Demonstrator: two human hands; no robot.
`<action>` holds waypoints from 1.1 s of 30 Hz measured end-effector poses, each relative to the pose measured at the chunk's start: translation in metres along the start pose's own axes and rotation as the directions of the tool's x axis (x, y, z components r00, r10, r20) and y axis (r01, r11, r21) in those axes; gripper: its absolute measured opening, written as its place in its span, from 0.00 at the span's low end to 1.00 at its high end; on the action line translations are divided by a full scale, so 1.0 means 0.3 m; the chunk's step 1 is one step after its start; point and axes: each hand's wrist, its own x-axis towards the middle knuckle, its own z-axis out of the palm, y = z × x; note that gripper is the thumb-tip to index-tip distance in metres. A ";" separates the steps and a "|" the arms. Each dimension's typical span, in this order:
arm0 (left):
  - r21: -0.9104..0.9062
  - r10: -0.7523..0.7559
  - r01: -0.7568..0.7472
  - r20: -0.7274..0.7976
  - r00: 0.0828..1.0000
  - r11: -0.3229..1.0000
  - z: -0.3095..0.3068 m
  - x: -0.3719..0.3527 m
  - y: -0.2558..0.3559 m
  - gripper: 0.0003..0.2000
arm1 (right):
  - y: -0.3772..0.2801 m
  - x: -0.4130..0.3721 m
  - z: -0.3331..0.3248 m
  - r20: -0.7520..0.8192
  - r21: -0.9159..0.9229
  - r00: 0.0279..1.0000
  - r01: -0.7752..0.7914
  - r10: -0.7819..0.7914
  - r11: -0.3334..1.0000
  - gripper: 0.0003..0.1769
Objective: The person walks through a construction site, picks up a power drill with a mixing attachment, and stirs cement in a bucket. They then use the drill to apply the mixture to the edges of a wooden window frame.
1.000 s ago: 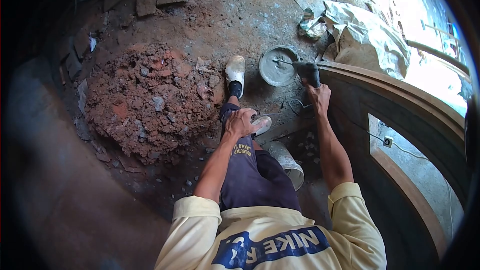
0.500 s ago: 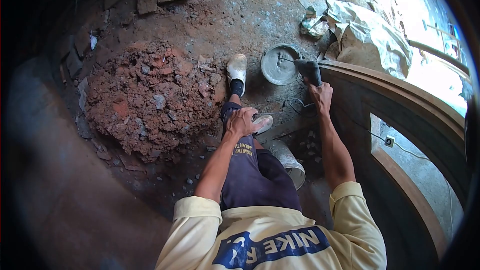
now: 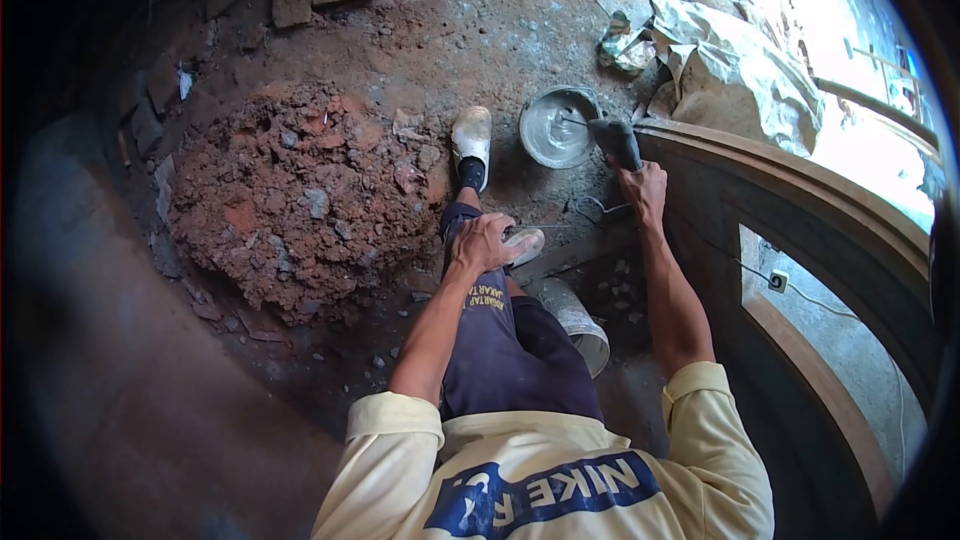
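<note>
One bucket stands on the dirt floor and serves as the reference here. It holds a grey mix that looks smooth and even on top, with no dry lumps showing, so the stirring seems well advanced; whether the bottom is blended cannot be told.

Just right of the bucket, the right hand is wrapped tight round the grip of a dark power tool. The tool's thin shaft reaches leftward over the rim into the grey mix.

Below the bucket and a little to its left, the left hand lies on the person's bent knee, fingers curled loosely over it, holding nothing. A pale shoe is planted just left of the bucket.

Well to the left of the bucket lies a heap of red rubble, apparently untouched. Below the bucket a second container lies on its side. A crumpled sack sits to the bucket's upper right, and a curved wooden frame runs away from it on the right.
</note>
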 end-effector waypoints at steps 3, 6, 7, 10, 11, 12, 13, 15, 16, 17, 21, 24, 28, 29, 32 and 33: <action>0.028 0.035 -0.034 -0.036 0.999 0.999 0.014 0.003 -0.011 0.34 | -0.020 -0.014 -0.043 0.030 0.020 0.999 0.015 -0.015 1.000 0.35; 0.004 0.010 -0.010 -0.018 1.000 1.000 -0.018 -0.007 0.016 0.32 | -0.072 -0.031 -0.061 0.065 0.047 0.998 -0.024 0.021 0.999 0.32; -0.001 0.024 -0.024 -0.007 1.000 1.000 -0.010 -0.016 0.008 0.32 | -0.080 -0.042 -0.065 0.058 0.056 0.997 -0.043 0.040 0.997 0.31; -0.011 0.076 -0.078 -0.099 0.992 0.997 0.021 -0.007 -0.017 0.28 | -0.001 -0.033 -0.006 0.088 0.048 0.987 -0.141 0.136 0.989 0.30; 0.004 0.096 -0.096 -0.133 0.986 0.995 0.017 -0.011 -0.006 0.28 | -0.008 -0.048 -0.015 0.048 0.062 0.994 -0.105 0.102 0.993 0.29; -0.019 0.072 -0.074 -0.097 0.993 0.997 0.014 -0.007 -0.007 0.28 | 0.016 -0.044 0.014 0.028 0.045 0.998 -0.065 0.064 0.997 0.29; -0.009 0.093 -0.094 -0.091 0.991 0.996 0.012 -0.001 -0.007 0.28 | -0.002 -0.046 0.022 0.011 0.053 0.997 -0.082 0.082 0.995 0.30; 0.015 0.096 -0.095 -0.092 0.991 0.995 0.012 -0.003 -0.013 0.29 | -0.021 -0.049 0.009 0.019 0.031 0.996 -0.091 0.091 0.995 0.31; 0.003 0.096 -0.097 -0.084 0.992 0.995 0.000 -0.012 0.012 0.29 | -0.050 -0.060 -0.023 0.045 0.014 0.991 -0.125 0.124 0.992 0.31; -0.005 0.089 -0.090 -0.084 0.992 0.996 -0.015 -0.022 0.024 0.29 | -0.046 -0.057 -0.027 0.115 0.026 0.983 -0.146 0.142 0.989 0.33; -0.001 0.091 -0.092 -0.107 0.990 0.996 0.022 -0.013 -0.024 0.31 | -0.066 -0.064 -0.023 0.056 0.078 0.994 -0.099 0.095 0.992 0.34; 0.013 0.103 -0.103 -0.082 0.991 0.995 0.019 -0.007 -0.027 0.33 | -0.074 -0.048 -0.034 0.056 0.076 0.996 -0.071 0.067 0.995 0.35; -0.001 0.072 -0.072 -0.049 0.996 0.997 0.009 -0.008 -0.011 0.33 | -0.065 -0.047 -0.049 0.050 0.081 0.998 -0.050 0.046 0.995 0.36; -0.004 0.087 -0.087 -0.064 0.994 0.996 0.008 -0.012 -0.013 0.33 | -0.072 -0.053 -0.053 0.037 0.077 0.997 -0.064 0.061 0.995 0.35; 0.005 0.046 -0.046 -0.019 0.999 0.999 0.003 -0.010 -0.009 0.33 | -0.064 -0.043 -0.056 0.072 0.044 0.997 -0.044 0.041 0.998 0.35; 0.001 0.047 -0.047 -0.017 0.999 0.999 0.005 -0.010 -0.005 0.33 | -0.053 -0.047 -0.062 0.071 0.040 0.997 -0.046 0.043 0.998 0.35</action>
